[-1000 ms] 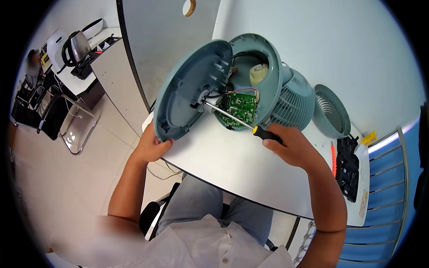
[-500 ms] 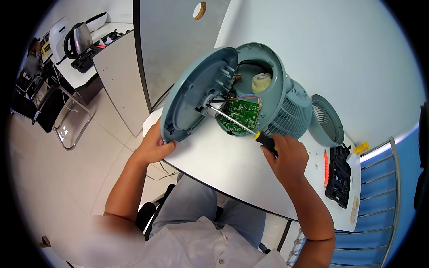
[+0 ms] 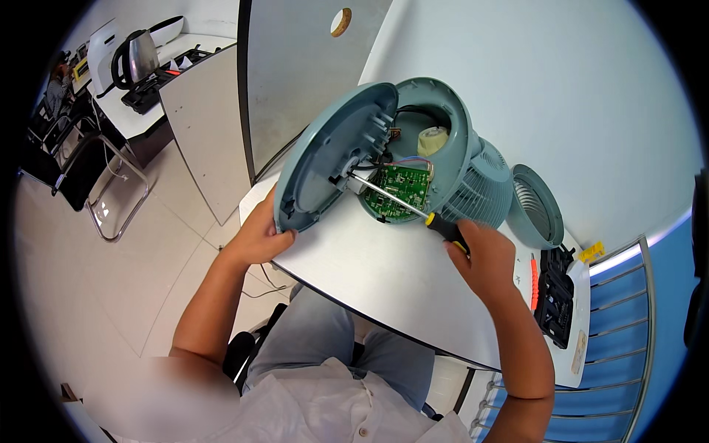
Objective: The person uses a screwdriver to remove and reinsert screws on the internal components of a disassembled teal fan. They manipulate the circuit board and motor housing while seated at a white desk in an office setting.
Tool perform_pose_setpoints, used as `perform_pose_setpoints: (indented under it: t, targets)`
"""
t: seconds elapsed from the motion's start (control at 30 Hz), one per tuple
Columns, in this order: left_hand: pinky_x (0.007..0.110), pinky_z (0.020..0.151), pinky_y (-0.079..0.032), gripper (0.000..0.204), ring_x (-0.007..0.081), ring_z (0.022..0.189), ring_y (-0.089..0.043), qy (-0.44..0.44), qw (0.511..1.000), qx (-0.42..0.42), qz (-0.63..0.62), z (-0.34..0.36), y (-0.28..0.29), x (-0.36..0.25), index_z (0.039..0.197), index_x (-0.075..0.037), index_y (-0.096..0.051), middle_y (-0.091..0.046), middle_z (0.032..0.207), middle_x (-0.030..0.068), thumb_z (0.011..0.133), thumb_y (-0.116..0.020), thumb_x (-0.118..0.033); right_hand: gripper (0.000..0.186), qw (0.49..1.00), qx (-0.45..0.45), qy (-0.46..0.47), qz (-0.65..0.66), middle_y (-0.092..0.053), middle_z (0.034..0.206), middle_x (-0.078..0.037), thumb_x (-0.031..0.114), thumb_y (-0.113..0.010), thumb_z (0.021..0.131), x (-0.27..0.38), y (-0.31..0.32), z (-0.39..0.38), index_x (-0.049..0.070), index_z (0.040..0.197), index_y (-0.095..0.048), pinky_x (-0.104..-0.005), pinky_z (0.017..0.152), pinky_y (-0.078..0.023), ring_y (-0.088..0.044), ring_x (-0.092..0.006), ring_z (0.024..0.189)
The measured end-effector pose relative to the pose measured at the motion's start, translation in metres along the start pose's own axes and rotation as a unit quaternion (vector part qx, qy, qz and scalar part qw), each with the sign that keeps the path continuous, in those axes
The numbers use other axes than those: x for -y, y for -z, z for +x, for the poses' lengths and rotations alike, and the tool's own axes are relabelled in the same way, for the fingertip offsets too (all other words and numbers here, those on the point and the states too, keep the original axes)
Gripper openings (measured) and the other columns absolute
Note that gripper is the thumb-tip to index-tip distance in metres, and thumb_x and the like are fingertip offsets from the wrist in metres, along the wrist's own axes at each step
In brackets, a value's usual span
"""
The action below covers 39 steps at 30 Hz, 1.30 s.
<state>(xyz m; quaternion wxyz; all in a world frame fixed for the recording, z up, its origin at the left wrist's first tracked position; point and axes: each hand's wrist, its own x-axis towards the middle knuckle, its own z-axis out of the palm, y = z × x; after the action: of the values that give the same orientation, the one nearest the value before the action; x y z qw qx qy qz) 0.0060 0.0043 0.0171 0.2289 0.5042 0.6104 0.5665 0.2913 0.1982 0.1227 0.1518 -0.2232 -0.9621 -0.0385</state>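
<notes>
My left hand [image 3: 264, 235] grips the lower edge of a round grey-green base cover [image 3: 314, 166], which is tilted up on its side. In my right hand [image 3: 484, 251] is a screwdriver [image 3: 395, 198] with a black and yellow handle. Its tip reaches a fitting near the middle of the cover's inner side. Behind the cover lies the opened fan body [image 3: 458, 125], on its side, with a ribbed grille [image 3: 484, 188]. A green circuit board [image 3: 402, 193] hangs at its opening, with wires running between the two parts. A pale wrapped lump [image 3: 432, 140] sits inside the body.
A round grille part [image 3: 538, 207] stands to the right on the white table [image 3: 354, 273]. Near it lie a black tool case [image 3: 555, 299], an orange-red rod [image 3: 534, 284] and a yellow item [image 3: 591, 252]. A grey partition [image 3: 295, 74] rises behind; a metal railing [image 3: 644, 317] borders the right.
The view has shifted slightly. My right hand and the screwdriver handle sit a little lower and further right; the tip stays at the cover's fitting. My left hand keeps its hold.
</notes>
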Motion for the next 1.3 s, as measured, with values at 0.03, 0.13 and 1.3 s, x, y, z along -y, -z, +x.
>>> perform_pose_setpoints:
  t: [0.03,0.13,1.3]
  targets:
    - [0.029,0.096,-0.036,0.084,0.0212,0.111,-0.047,0.009,1.000,0.000,-0.001,0.000,0.000,0.000,0.144,-0.004,-0.028,-0.051,0.121,0.0120,0.063,-0.051,-0.004,0.022,0.990,-0.080,0.054,-0.102,-0.057,0.078,-0.008,0.019,-0.070,0.080,0.001,-0.004,-0.004,0.005,0.093,-0.059,-0.0343,0.059,-0.045,-0.057,-0.0256,0.066]
    - [0.029,0.097,-0.035,0.084,0.0208,0.113,-0.046,0.028,1.000,0.002,-0.005,0.000,0.001,-0.001,0.144,-0.004,-0.028,-0.050,0.122,0.0119,0.063,-0.051,-0.004,0.025,0.986,-0.148,0.049,-0.051,-0.054,0.079,-0.010,0.019,-0.072,0.077,0.005,-0.009,-0.006,0.005,0.094,-0.059,-0.0381,0.062,-0.044,-0.054,-0.0292,0.071]
    - [0.028,0.090,-0.040,0.077,0.0203,0.102,-0.051,0.040,0.998,-0.010,-0.055,-0.005,-0.005,-0.002,0.140,-0.006,-0.035,-0.055,0.115,0.0119,0.064,-0.053,-0.003,0.019,0.718,0.322,-0.245,0.567,-0.062,0.074,-0.009,0.021,-0.055,0.090,-0.021,-0.004,0.011,0.003,0.097,-0.051,-0.0267,0.052,-0.046,-0.055,-0.0149,0.052]
